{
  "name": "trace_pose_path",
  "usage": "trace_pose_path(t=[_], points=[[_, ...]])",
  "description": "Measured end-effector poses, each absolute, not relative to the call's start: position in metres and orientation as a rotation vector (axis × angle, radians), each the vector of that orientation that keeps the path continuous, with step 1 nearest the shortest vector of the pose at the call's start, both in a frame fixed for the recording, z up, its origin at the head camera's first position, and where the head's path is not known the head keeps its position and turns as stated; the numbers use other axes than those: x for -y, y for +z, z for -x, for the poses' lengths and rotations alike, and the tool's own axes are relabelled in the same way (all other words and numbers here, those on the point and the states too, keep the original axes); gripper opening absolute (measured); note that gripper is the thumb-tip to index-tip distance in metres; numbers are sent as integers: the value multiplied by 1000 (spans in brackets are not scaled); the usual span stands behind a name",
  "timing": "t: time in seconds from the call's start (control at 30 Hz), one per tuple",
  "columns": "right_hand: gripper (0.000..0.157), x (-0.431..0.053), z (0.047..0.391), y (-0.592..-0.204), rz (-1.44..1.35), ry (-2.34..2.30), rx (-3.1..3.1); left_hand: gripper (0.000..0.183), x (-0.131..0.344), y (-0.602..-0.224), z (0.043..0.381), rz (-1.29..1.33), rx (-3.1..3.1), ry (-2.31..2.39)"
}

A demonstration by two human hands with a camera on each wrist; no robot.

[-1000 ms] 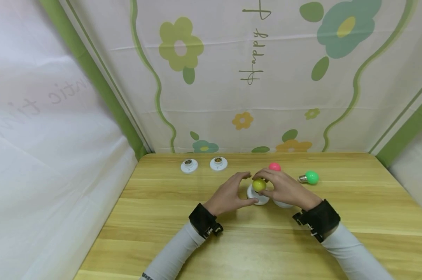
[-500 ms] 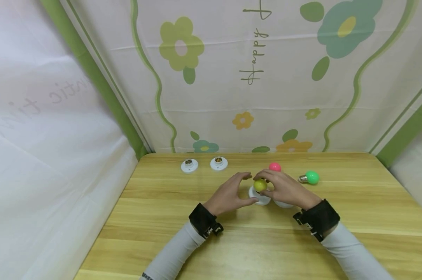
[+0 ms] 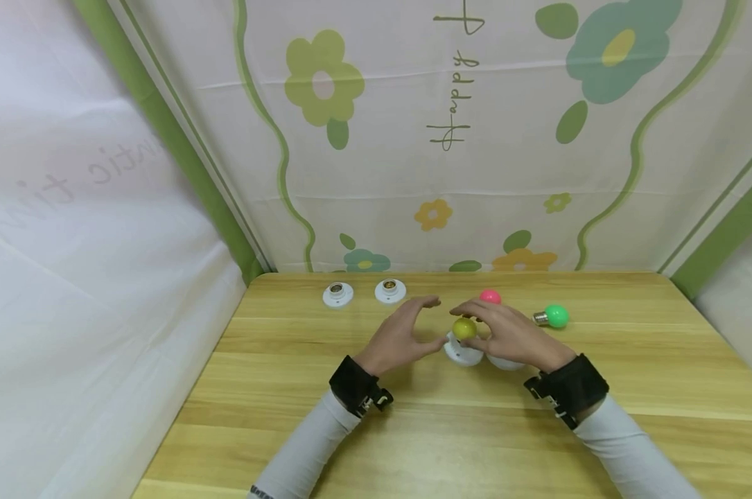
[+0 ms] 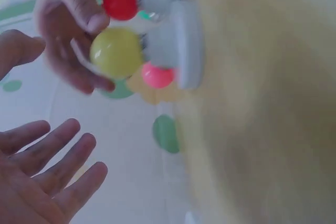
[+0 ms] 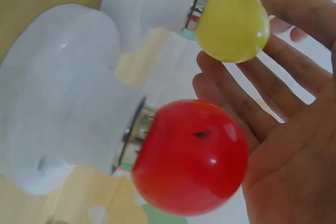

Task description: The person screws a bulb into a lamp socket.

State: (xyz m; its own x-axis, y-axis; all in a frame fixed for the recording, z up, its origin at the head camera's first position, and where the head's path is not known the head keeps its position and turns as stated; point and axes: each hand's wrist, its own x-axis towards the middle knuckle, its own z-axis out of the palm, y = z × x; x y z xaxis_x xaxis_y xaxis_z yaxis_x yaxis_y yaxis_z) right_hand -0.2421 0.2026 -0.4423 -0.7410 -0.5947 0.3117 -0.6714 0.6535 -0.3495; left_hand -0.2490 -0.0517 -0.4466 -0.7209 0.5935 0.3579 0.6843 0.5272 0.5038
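A yellow round bulb [image 3: 464, 329] sits in a white lamp holder [image 3: 463, 352] on the table, its metal base partly showing in the right wrist view. My right hand [image 3: 509, 334] is spread loosely around this bulb, the thumb at its side and the fingers extended beyond it. To the left, my left hand [image 3: 400, 338] has its fingers apart and holds nothing; its thumb tip is close to the holder's edge. Beside the yellow bulb, a red bulb [image 5: 189, 158] sits in another white holder [image 5: 63, 98]. My right hand hides that red bulb in the head view.
Two white lamp holders without bulbs, a left one [image 3: 337, 294] and a right one [image 3: 390, 291], are near the table's back edge. A pink bulb [image 3: 491, 297] lies behind my right hand, and a green bulb [image 3: 556, 316] lies to its right. Flowered cloth [image 3: 376, 166] hangs behind the table.
My left hand has drawn back leftward, away from the yellow bulb's holder. The fingers of my right hand have lifted and spread a little around the yellow bulb. The holder has shifted slightly right.
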Motion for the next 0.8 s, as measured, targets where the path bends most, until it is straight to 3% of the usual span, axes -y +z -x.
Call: trace_pose_path(t=[0.3,0.8], points=[[45,-211,242,-430,-999,682,2668,53,73,-439,268,1052,2427,-1062],[31,-239,254,-436,-902,667,2593,56,93,-459,312,896,2502,-1053]])
